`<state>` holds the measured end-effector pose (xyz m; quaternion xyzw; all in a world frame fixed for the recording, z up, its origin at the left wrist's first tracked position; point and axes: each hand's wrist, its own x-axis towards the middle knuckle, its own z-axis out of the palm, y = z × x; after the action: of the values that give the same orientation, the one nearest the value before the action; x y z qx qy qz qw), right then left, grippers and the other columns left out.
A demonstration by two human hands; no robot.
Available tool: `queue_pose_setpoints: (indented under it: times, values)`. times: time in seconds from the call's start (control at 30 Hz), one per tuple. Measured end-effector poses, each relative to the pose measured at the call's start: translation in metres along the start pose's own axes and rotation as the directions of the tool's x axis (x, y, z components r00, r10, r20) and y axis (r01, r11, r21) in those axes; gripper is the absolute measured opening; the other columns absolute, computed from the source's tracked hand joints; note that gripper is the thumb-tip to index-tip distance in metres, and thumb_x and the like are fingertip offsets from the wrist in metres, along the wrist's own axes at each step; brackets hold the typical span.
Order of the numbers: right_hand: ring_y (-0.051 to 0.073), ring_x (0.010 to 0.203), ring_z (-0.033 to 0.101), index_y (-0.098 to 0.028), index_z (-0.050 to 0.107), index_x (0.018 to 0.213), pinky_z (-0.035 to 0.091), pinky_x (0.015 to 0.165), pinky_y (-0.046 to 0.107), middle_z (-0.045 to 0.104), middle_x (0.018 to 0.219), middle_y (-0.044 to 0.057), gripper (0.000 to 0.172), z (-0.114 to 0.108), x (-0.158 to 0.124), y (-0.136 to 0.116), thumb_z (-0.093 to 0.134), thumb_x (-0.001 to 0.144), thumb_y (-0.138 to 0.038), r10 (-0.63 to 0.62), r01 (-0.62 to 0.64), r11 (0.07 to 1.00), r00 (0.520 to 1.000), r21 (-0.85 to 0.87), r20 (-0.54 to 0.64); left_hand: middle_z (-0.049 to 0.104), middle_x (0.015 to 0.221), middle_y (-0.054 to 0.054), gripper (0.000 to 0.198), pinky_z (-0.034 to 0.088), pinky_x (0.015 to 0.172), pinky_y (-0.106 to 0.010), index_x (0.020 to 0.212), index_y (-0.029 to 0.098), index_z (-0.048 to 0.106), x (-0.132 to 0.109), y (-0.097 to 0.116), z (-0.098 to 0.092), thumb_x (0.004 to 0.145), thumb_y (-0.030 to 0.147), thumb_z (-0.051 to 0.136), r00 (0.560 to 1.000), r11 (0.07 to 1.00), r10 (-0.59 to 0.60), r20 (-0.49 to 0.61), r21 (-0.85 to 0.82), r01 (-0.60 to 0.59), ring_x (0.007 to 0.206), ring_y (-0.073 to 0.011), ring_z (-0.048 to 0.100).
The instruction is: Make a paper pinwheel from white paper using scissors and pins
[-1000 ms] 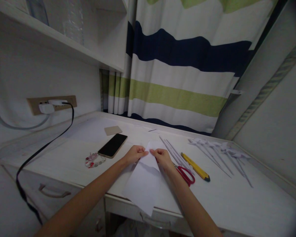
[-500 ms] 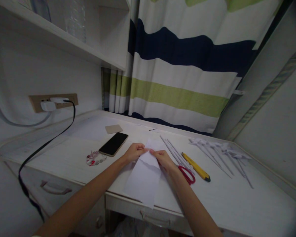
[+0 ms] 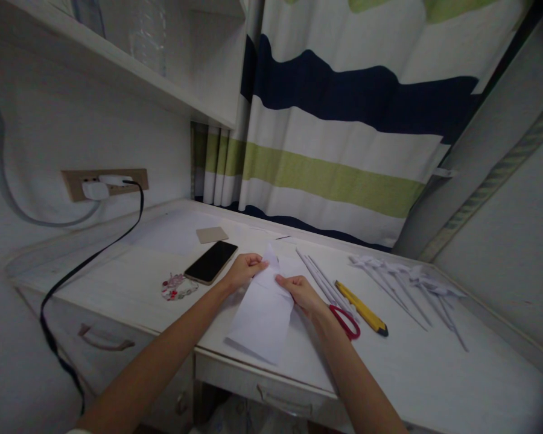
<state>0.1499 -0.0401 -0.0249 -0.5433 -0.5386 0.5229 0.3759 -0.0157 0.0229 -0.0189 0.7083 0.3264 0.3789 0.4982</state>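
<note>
A white sheet of paper (image 3: pixel 263 319) with creases near its upper part is held between my hands over the desk's front edge. My left hand (image 3: pixel 247 269) pinches its upper left edge between thumb and curled fingers. On the right edge, a little lower, my right hand (image 3: pixel 300 291) grips it with the thumb on top; the fingers beneath are partly hidden. Red-handled scissors (image 3: pixel 347 325) lie just right of my right hand, their blades mostly out of sight. Beside them rests a yellow utility knife (image 3: pixel 361 307), next to several thin rolled paper sticks (image 3: pixel 319 274).
Left of my hands lie a black phone (image 3: pixel 211 262), a beaded bracelet (image 3: pixel 176 287) and a beige card (image 3: pixel 212 235). Several folded paper pieces with sticks (image 3: pixel 402 277) lie at the right back. A black cable (image 3: pixel 93 259) hangs from the wall socket (image 3: pixel 75 184). A shelf (image 3: pixel 163 90) overhangs the left.
My hands have moved slightly apart at the paper's top. The paper's lower end has risen and lies flatter, its front edge now higher in view. The view has shifted a little.
</note>
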Motion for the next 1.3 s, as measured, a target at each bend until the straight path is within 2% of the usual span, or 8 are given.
queue_pose_setpoints:
  times: [0.27,0.53,0.67,0.93,1.3]
  values:
    - [0.011,0.064,0.056,-0.012,0.054,0.090,0.047,0.057,0.027,0.058,0.080,0.001,0.025,0.001,-0.007,-0.007,0.043,0.084,-0.034,0.017,-0.017,1.000,1.000,-0.010,0.000,0.056,0.089,-0.004,0.022,0.048,0.062,-0.030,0.095,0.012,0.053,0.006,-0.003,-0.011,0.082,0.028,0.047,0.996,1.000,0.008,-0.084,-0.015,-0.009,0.072,-0.0131,0.056]
    - [0.010,0.063,0.056,-0.012,0.054,0.089,0.047,0.057,0.027,0.058,0.080,0.001,0.024,-0.001,-0.007,-0.007,0.044,0.084,-0.033,0.001,-0.001,1.000,1.000,0.004,0.000,0.056,0.090,-0.004,0.022,0.048,0.063,-0.030,0.096,0.012,0.052,0.005,0.000,-0.013,0.082,0.028,0.046,0.990,0.997,-0.015,-0.141,-0.074,0.005,0.073,-0.0135,0.056]
    - [0.010,0.063,0.056,-0.012,0.054,0.090,0.047,0.057,0.027,0.058,0.080,0.001,0.024,-0.002,-0.005,-0.005,0.044,0.084,-0.033,-0.011,0.012,1.000,1.000,0.016,-0.027,0.056,0.090,-0.004,0.023,0.048,0.062,-0.030,0.097,0.012,0.052,0.007,-0.003,-0.012,0.083,0.029,0.046,0.993,0.992,-0.053,-0.105,-0.118,0.040,0.072,-0.0131,0.056]
    - [0.010,0.061,0.056,-0.012,0.054,0.088,0.047,0.056,0.027,0.058,0.078,0.001,0.025,-0.005,-0.005,-0.008,0.044,0.084,-0.034,-0.052,0.056,0.997,0.995,0.045,-0.087,0.057,0.086,-0.003,0.023,0.048,0.060,-0.029,0.093,0.011,0.053,0.002,-0.006,-0.008,0.083,0.030,0.046,0.990,0.985,-0.129,0.055,-0.111,0.135,0.069,-0.0125,0.056]
    - [0.009,0.057,0.054,-0.012,0.054,0.087,0.046,0.052,0.024,0.057,0.075,0.000,0.026,-0.005,-0.003,-0.007,0.043,0.084,-0.034,-0.037,0.036,0.999,0.992,-0.012,-0.123,0.057,0.084,-0.003,0.022,0.048,0.059,-0.028,0.093,0.011,0.053,0.003,-0.006,-0.008,0.083,0.030,0.046,0.990,0.987,-0.135,0.046,-0.083,0.139,0.068,-0.0120,0.056]
